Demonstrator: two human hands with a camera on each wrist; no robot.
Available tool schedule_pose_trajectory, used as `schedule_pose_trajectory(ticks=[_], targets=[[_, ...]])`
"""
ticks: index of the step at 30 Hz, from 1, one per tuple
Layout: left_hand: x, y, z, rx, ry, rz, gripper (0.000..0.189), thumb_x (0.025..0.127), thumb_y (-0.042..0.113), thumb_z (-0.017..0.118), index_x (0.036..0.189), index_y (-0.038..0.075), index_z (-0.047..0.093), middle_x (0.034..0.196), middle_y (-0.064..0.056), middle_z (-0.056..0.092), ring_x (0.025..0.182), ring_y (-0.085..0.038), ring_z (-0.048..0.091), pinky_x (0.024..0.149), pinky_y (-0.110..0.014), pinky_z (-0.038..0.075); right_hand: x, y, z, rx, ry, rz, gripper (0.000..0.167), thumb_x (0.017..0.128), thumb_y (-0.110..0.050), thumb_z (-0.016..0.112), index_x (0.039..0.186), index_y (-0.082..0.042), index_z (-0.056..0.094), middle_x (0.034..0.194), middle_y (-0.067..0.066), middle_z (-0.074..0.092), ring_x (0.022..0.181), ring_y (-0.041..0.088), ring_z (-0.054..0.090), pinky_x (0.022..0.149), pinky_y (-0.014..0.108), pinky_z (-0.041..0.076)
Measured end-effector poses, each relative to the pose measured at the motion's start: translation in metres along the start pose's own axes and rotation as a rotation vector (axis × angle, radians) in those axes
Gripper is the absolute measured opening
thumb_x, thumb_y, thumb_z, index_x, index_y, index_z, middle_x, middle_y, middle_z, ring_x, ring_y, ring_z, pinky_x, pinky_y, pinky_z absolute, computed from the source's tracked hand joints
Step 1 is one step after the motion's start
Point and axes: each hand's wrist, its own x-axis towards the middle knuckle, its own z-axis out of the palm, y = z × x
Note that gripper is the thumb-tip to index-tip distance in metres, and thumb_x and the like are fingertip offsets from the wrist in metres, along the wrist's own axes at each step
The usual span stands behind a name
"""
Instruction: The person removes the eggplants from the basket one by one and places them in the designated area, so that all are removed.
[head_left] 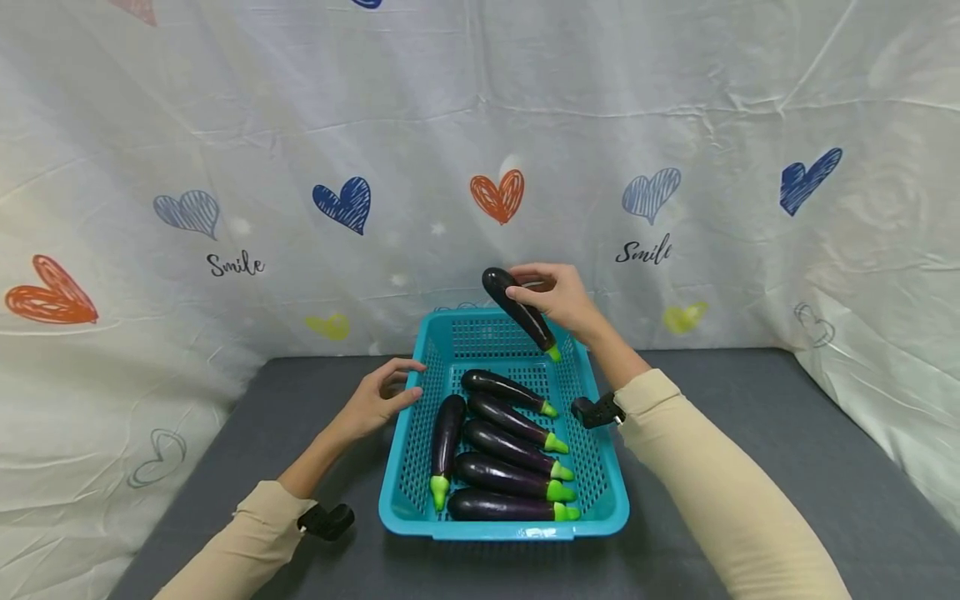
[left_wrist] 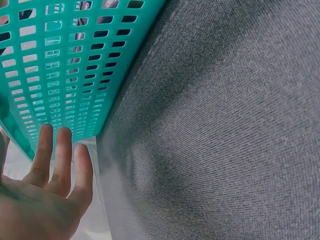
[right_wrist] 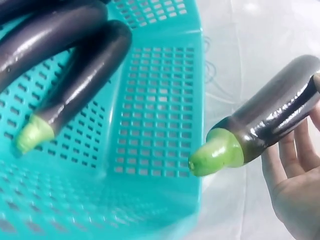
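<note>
Over the far end of a turquoise slotted basket [head_left: 504,530], my right hand [head_left: 564,302] grips an eggplant [head_left: 525,318] between thumb and fingers. Its green cap [right_wrist: 220,151] points down toward the basket in the right wrist view. My left hand [head_left: 385,398] is at the basket's left rim, thumb and fingertips by the edge. In the left wrist view, the fingers [left_wrist: 63,160] extend loosely alongside the basket's outer wall [left_wrist: 75,65]. Inside lie several eggplants: a row with caps to the right, topped by one eggplant [head_left: 506,390], and one lengthwise eggplant [head_left: 447,437] along the left wall.
A dark grey cloth [head_left: 720,433] covers the table under the basket. Behind it hangs a white curtain [head_left: 420,125] printed with hearts and the word Smile. A black wrist camera [head_left: 596,411] on the right sleeve hangs near the basket's right rim.
</note>
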Motion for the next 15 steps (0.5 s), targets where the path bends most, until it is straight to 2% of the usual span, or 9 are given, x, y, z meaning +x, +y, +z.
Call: schedule_pose_trajectory(ticks=[4,11,15], targets=[[0.001,-0.003,0.000,0.004,0.001,-0.003,0.036,0.103,0.008,0.062,0.138,0.005,0.055,0.143,-0.023,0.051,0.125,-0.045,0.053,0.091,-0.056,0.051,-0.002,-0.001,-0.009,0.001,0.007,0.026,0.035,0.097,-0.016,0.074,0.130,-0.004,0.069,0.124,0.012,0.068,0.108,0.027,0.066,0.084,0.040,0.052],[0.001,-0.003,0.000,0.005,0.002,-0.009,0.036,0.103,0.008,0.062,0.139,0.006,0.055,0.143,-0.023,0.051,0.127,-0.046,0.051,0.092,-0.057,0.050,-0.006,-0.002,-0.024,-0.020,0.028,0.020,0.035,0.097,-0.019,0.074,0.129,-0.005,0.070,0.123,0.011,0.069,0.108,0.024,0.067,0.082,0.035,0.053],[0.002,-0.002,0.000,0.008,0.001,-0.011,0.036,0.103,0.008,0.062,0.139,0.006,0.055,0.143,-0.023,0.051,0.128,-0.046,0.051,0.092,-0.057,0.050,-0.008,-0.005,-0.032,-0.032,0.053,0.029,0.035,0.096,-0.021,0.075,0.128,-0.006,0.070,0.122,0.010,0.069,0.105,0.022,0.068,0.075,0.034,0.054]])
